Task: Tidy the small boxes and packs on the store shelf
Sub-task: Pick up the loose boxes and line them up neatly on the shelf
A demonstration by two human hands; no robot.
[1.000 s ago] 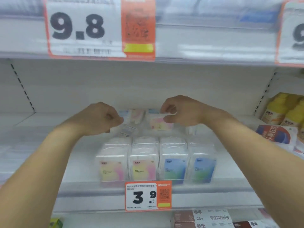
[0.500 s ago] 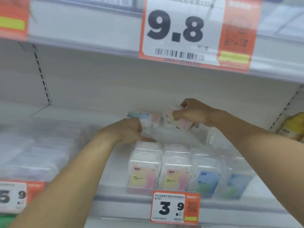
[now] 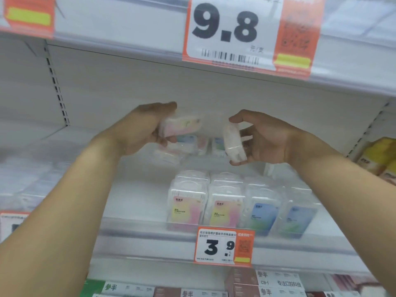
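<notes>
Left hand (image 3: 141, 130): I hold a pink pack (image 3: 182, 125) above the shelf (image 3: 132, 232), thumb on top, fingers curled beneath; the grip looks firm.

Right hand (image 3: 265, 140): I hold a white pack (image 3: 232, 144) edge-on, thumb over its top end, fingers wrapped loosely behind it. It is tilted, with most of its length out of the palm.

Loose packs (image 3: 192, 144): a jumble at the back of the shelf, lying flat and askew, just under both hands.

Front row (image 3: 235, 206): four columns standing upright at the shelf lip, pink pair on the left, blue pair on the right, above the 3.9 tag (image 3: 224, 246).

Risks, as I judge them:
- The white pack may slip, since the hold is light and the plastic looks slick.
- A falling pack could strike the front row and topple it over the lip.
- Lowering either forearm may brush the standing columns.
- The colour of the white pack is hidden from me, so I could file it in the wrong column.
</notes>
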